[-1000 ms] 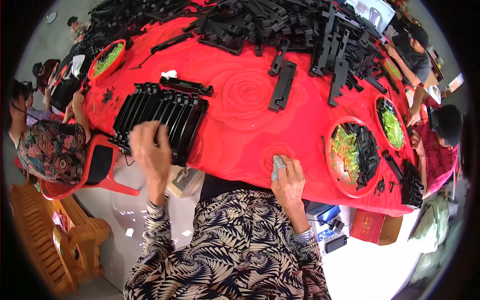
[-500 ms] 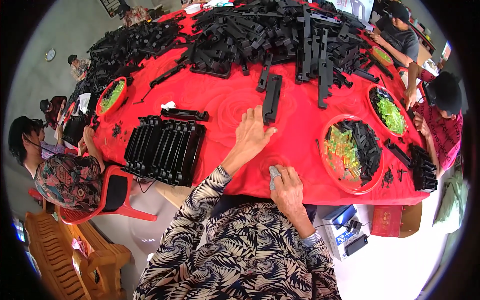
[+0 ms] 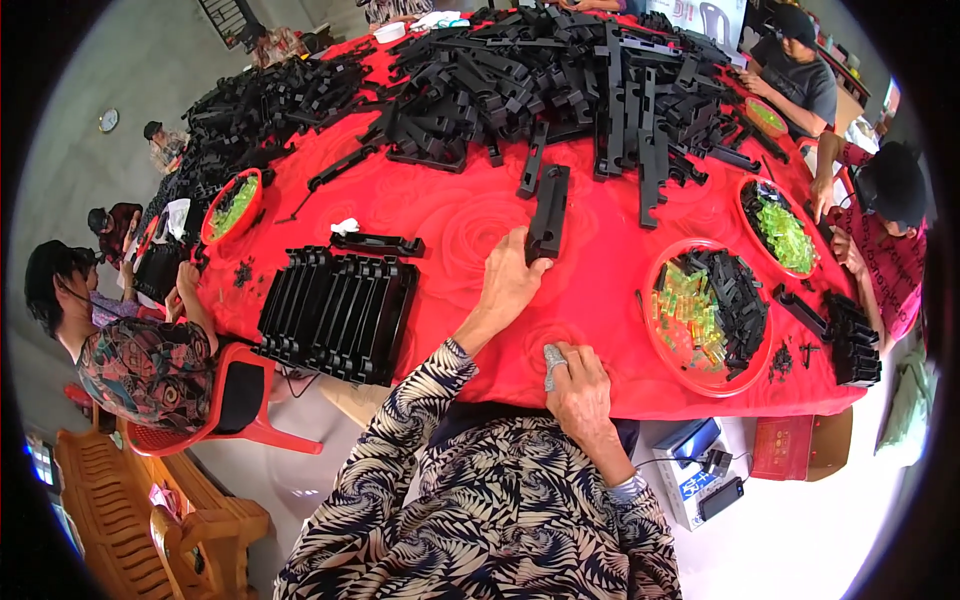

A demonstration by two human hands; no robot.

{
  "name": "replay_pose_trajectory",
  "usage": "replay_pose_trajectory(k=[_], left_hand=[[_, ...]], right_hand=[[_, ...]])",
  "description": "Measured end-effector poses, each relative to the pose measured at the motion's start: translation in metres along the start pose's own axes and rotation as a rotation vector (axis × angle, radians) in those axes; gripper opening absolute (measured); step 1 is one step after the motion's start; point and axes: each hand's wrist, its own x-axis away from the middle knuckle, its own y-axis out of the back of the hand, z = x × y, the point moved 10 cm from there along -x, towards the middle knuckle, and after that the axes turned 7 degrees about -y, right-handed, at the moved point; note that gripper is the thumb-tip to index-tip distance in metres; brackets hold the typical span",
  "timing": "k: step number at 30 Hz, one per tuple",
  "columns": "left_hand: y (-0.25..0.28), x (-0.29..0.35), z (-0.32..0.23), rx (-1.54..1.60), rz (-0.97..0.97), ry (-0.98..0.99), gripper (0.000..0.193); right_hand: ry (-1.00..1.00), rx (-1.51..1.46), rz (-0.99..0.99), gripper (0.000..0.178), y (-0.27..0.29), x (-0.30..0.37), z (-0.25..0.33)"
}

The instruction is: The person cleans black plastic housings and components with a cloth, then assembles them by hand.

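Observation:
My left hand (image 3: 510, 280) reaches over the red-covered table and grips the near end of a long black plastic part (image 3: 549, 212), thumb on one side and fingers on the other. My right hand (image 3: 582, 395) rests near the table's front edge, its fingers curled down. Grey material (image 3: 553, 365) shows at its thumb side; whether it is wrapped on or held I cannot tell. Anything under those fingers is hidden. To the left, a row of similar black parts (image 3: 335, 315) lies side by side, with a single black part (image 3: 378, 244) behind it.
A large heap of black parts (image 3: 500, 90) covers the table's far side. On the right, a red basin (image 3: 655, 345) holds yellow-green clear pieces and small black pieces; another basin (image 3: 752, 235) stands beyond it. Co-workers sit at both sides, one on a red chair (image 3: 265, 400).
My left hand has moved forward and closed on the near end of the black plastic part. My right hand has stayed in place on the cloth. The whole view has shifted slightly.

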Motion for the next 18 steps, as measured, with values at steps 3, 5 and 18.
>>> replay_pose_trajectory(k=[3, 5, 18], left_hand=[[0.011, 0.015, 0.025, 0.186, -0.012, 0.271, 0.058], [0.007, 0.031, 0.046, 0.505, -0.013, 0.392, 0.060], [0.057, 0.069, -0.043, -0.265, -0.087, -0.249, 0.043]], right_hand=[[-0.011, 0.015, -0.015, 0.019, 0.000, 0.000, 0.000], [-0.009, 0.022, -0.006, 0.019, -0.001, 0.001, -0.001], [-0.011, 0.041, 0.034, 0.023, -0.007, 0.000, -0.002]])
